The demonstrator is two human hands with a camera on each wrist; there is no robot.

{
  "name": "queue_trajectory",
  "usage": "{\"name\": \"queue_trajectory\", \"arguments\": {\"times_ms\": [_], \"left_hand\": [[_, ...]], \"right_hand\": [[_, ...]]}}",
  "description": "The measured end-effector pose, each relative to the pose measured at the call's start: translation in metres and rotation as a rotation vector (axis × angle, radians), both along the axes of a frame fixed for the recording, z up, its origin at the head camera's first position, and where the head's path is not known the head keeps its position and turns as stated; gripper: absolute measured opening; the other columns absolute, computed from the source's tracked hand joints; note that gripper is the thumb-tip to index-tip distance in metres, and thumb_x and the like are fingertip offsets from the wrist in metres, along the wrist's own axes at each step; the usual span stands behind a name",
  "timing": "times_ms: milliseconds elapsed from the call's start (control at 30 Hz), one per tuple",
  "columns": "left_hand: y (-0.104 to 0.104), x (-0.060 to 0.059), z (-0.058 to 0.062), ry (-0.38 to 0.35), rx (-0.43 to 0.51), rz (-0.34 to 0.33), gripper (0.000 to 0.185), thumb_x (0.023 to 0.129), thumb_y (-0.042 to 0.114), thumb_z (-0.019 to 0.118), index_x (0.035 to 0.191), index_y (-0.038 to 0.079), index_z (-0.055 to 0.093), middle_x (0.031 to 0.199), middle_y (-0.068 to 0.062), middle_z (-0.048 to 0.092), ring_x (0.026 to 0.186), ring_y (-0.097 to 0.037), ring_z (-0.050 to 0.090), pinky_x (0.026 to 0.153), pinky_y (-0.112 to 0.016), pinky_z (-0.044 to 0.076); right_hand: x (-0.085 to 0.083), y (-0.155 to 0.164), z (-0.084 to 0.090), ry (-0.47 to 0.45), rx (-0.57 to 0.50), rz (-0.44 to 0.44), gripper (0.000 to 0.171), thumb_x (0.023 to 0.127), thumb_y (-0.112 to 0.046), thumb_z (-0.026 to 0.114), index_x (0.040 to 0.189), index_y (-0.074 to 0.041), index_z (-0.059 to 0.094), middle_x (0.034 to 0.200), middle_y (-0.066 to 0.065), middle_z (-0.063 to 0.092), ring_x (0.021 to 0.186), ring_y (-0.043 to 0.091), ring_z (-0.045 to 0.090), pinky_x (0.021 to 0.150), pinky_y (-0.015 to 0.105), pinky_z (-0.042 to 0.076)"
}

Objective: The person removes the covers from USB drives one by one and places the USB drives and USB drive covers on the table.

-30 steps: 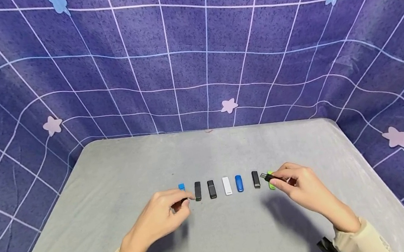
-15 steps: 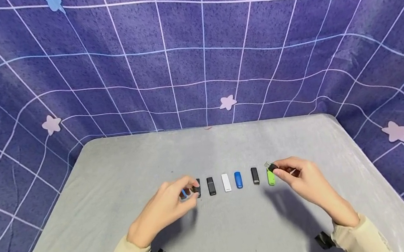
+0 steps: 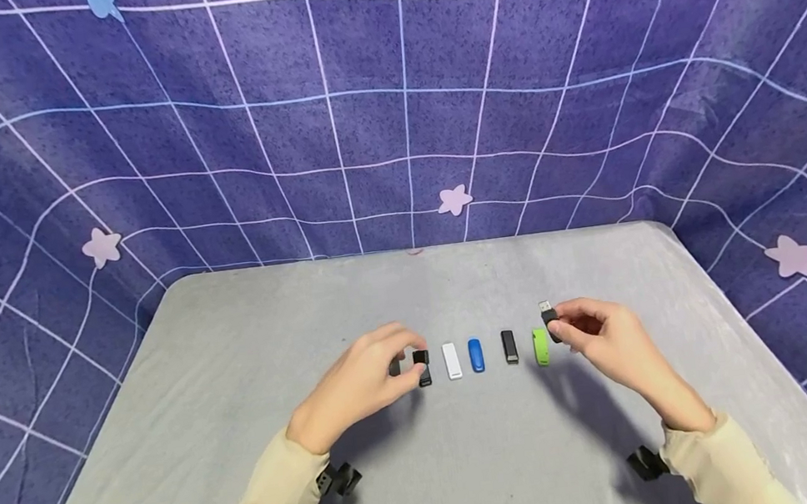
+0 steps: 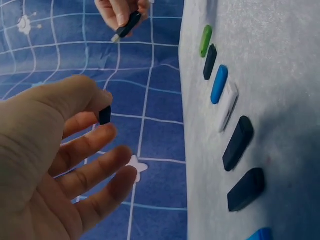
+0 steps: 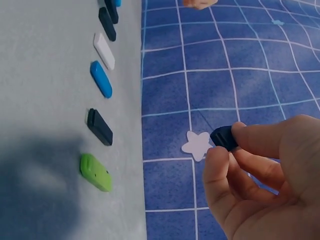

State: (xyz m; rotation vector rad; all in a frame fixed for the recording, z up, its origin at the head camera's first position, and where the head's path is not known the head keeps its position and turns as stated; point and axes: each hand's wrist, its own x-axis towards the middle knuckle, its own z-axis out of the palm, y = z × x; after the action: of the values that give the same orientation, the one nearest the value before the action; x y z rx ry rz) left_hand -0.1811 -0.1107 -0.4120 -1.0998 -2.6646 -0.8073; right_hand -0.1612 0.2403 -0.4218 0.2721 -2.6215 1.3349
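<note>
Aloft, the right hand (image 3: 608, 338) pinches a black USB stick (image 3: 550, 317)

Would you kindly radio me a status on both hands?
Left hand pinching small black piece. Right hand holding black USB stick, plug exposed. Nothing visibly blocking either.

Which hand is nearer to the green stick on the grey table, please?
Right. The right hand hovers just to the right of the green stick; the left hand is much farther left, beyond the white stick.
</note>
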Motion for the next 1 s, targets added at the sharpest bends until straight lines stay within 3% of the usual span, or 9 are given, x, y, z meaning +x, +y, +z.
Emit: {"name": "queue_trajectory", "arguments": {"times_ms": [167, 733, 1000], "left_hand": [[0.016, -0.012, 0.0, 0.002, -0.01, -0.035, 0.021, 0.093, 0.015, 0.071, 0.114, 0.012, 0.072, 0.109, 0.002, 0.072, 0.09, -0.013, 0.067, 0.08, -0.027, 0.057], [0.088, -0.044, 0.024, 0.079, -0.1, -0.057, 0.023, 0.099, 0.018, 0.068, 0.12, 0.011, 0.07, 0.117, 0.001, 0.07, 0.108, -0.013, 0.068, 0.092, -0.028, 0.057], [0.127, -0.067, 0.017, 0.005, -0.167, -0.053, 0.022, 0.099, 0.025, 0.07, 0.118, 0.014, 0.072, 0.115, 0.002, 0.071, 0.108, -0.013, 0.069, 0.091, -0.028, 0.057]], "right_hand": [[-0.008, 0.006, 0.002, 0.017, -0.057, 0.015, 0.026, 0.092, -0.007, 0.077, 0.116, 0.003, 0.07, 0.085, 0.013, 0.074, 0.06, 0.007, 0.064, 0.057, 0.02, 0.052], [-0.033, 0.031, 0.001, -0.007, -0.083, -0.041, 0.026, 0.094, -0.009, 0.074, 0.117, 0.005, 0.071, 0.091, 0.019, 0.072, 0.063, 0.006, 0.067, 0.058, 0.021, 0.055], [-0.046, 0.048, -0.006, -0.038, -0.052, -0.068, 0.027, 0.096, -0.014, 0.073, 0.118, 0.003, 0.073, 0.089, 0.014, 0.074, 0.064, 0.007, 0.067, 0.059, 0.022, 0.055]]}}
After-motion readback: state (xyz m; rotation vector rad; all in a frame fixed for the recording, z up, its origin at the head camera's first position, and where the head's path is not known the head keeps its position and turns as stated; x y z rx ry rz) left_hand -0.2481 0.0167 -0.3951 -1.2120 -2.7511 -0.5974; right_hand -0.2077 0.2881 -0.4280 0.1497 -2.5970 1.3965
